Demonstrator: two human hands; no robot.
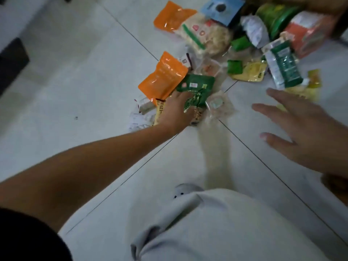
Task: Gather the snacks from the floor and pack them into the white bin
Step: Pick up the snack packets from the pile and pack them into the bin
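Observation:
Snack packets lie scattered on the pale tiled floor. My left hand (176,112) reaches forward and its fingers close on a green packet (197,89) near the middle of the pile. An orange pouch (162,77) lies just left of it, and a second orange pouch (170,16) lies further back. A clear wrapped snack (216,104) sits right of the green packet. My right hand (301,129) hovers with fingers spread, holding nothing, near yellow packets (305,91) and a dark green and white bag (282,66). The white bin is not in view.
More snacks are heaped at the back right: a pale cracker bag (205,36), a blue packet (220,8), a green tub (276,17) and a red-and-white box (308,31). A dark object (11,61) stands at far left. My grey-trousered knee (207,223) fills the foreground.

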